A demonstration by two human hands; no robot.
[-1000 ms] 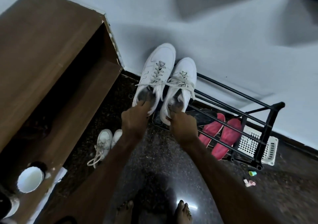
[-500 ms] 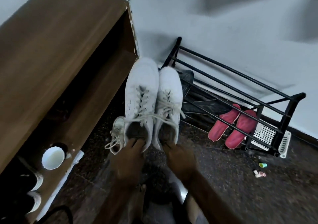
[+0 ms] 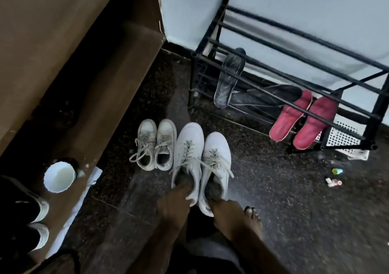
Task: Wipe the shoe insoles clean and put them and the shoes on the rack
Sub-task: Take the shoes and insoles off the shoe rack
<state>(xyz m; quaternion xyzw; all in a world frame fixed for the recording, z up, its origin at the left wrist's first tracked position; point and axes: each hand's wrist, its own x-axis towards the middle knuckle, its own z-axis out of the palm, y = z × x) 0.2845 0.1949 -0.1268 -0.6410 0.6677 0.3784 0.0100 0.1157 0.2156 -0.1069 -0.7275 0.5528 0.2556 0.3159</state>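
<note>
Two large white sneakers stand side by side on the dark floor. My left hand (image 3: pixel 175 203) grips the heel opening of the left white sneaker (image 3: pixel 188 153). My right hand (image 3: pixel 224 210) grips the heel of the right white sneaker (image 3: pixel 216 162). A smaller, dirtier white pair (image 3: pixel 155 145) sits just to their left. The black metal rack (image 3: pixel 294 56) stands against the wall at the right. On it lie a grey insole (image 3: pixel 228 78), a dark insole (image 3: pixel 273 96) and two red insoles (image 3: pixel 303 119).
A brown wooden cabinet (image 3: pixel 63 63) fills the left side, with a white cup (image 3: pixel 59 177) and black shoes (image 3: pixel 23 210) on its lower shelf. A white cloth (image 3: pixel 92 179) lies by it. A white basket (image 3: pixel 345 139) and small items (image 3: pixel 334 178) sit right. My bare foot (image 3: pixel 253 219) is beside the sneakers.
Both hands have brought the large white sneakers from up by the rack down and back toward me, to the floor beside the smaller pair. The view has tilted and shifted left.
</note>
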